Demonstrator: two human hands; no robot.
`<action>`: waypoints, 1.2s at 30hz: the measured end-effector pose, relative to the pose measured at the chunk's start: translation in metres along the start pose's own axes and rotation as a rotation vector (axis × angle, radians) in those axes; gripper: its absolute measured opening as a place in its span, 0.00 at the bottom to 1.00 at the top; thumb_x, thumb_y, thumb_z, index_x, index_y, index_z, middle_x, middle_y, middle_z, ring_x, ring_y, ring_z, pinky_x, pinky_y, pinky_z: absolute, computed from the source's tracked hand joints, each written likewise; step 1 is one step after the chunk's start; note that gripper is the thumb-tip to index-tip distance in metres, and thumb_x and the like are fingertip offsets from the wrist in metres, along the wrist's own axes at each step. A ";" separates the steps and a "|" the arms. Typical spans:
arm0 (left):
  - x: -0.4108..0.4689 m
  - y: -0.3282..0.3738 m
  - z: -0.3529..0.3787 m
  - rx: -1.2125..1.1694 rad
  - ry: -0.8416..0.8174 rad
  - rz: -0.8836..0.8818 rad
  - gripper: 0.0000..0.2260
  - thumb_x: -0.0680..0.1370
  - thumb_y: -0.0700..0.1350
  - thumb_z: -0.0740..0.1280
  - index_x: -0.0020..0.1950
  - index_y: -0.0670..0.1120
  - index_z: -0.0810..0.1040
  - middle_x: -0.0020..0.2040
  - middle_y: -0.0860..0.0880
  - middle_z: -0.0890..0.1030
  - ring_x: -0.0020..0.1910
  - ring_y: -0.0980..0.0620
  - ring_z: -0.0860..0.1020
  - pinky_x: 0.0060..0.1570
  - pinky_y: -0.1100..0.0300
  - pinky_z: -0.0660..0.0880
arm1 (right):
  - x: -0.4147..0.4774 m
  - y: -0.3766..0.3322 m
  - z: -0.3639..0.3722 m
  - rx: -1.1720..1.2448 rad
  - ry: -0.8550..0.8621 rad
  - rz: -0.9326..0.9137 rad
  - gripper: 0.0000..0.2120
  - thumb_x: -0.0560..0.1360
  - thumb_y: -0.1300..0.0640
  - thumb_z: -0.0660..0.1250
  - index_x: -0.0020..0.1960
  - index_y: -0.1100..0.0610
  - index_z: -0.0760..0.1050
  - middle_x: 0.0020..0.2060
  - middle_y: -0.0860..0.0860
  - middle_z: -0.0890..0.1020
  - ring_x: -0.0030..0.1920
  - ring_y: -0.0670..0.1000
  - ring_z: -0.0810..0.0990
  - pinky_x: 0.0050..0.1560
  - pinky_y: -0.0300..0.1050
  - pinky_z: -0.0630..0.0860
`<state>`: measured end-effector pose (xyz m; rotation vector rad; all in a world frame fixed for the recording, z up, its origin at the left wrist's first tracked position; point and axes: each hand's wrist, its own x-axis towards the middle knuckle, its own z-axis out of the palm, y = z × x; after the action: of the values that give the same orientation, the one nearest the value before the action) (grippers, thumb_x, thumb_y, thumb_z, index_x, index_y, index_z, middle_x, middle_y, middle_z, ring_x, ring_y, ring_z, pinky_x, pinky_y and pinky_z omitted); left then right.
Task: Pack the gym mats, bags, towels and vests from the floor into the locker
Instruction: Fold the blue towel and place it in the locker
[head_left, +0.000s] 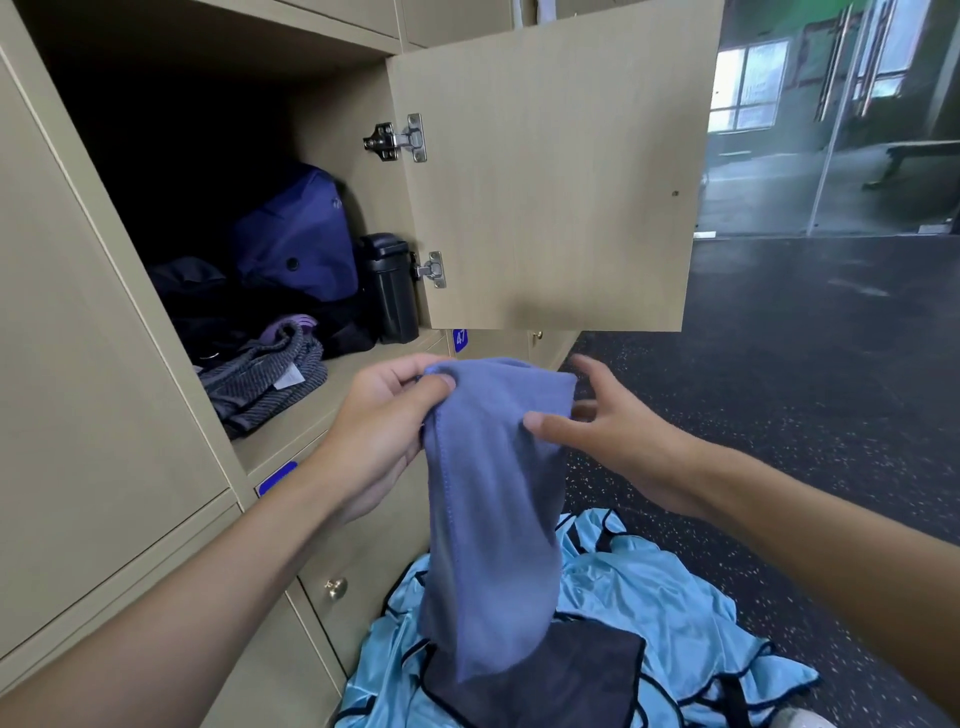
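A blue towel (493, 519) hangs in front of the open locker (332, 395). My left hand (384, 426) pinches its top left corner between thumb and fingers. My right hand (608, 431) touches the towel's right edge with the thumb in front and spread fingers behind it. Inside the locker are a purple bag (298, 236), a dark bag (192, 296), a black bottle (389, 288) and a grey striped towel (260, 379) at the front. On the floor below lie light blue vests (665, 613) with a dark folded towel (561, 680) on them.
The locker door (550, 171) stands open to the right, at head height. Shut locker doors (67, 364) line the left side, and lower ones have brass knobs (335, 587). Dark speckled gym floor (805, 395) stretches right toward glass doors (841, 119).
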<state>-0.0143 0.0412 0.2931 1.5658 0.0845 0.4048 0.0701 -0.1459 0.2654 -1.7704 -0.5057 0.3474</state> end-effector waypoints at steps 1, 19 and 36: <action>0.000 0.002 0.000 -0.045 0.027 -0.001 0.10 0.82 0.34 0.61 0.56 0.41 0.81 0.42 0.47 0.85 0.40 0.54 0.81 0.40 0.64 0.78 | 0.000 0.001 0.000 0.038 -0.005 0.009 0.37 0.71 0.53 0.77 0.74 0.51 0.62 0.55 0.53 0.83 0.55 0.49 0.83 0.63 0.50 0.76; -0.014 -0.030 0.009 -0.002 -0.020 -0.185 0.48 0.68 0.36 0.79 0.74 0.68 0.57 0.61 0.42 0.82 0.56 0.47 0.83 0.57 0.48 0.80 | 0.004 -0.009 0.001 0.231 0.175 -0.082 0.38 0.73 0.62 0.75 0.72 0.37 0.61 0.54 0.61 0.81 0.53 0.57 0.84 0.60 0.55 0.79; -0.004 -0.002 -0.008 0.470 0.007 0.088 0.05 0.75 0.43 0.74 0.46 0.42 0.82 0.42 0.45 0.84 0.38 0.53 0.80 0.41 0.59 0.76 | 0.000 -0.005 -0.012 -0.145 0.018 -0.198 0.05 0.78 0.57 0.69 0.52 0.57 0.77 0.45 0.50 0.79 0.43 0.46 0.76 0.40 0.38 0.74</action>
<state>-0.0203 0.0474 0.2899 2.0364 0.1227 0.4825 0.0752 -0.1548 0.2738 -1.8422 -0.7023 0.1588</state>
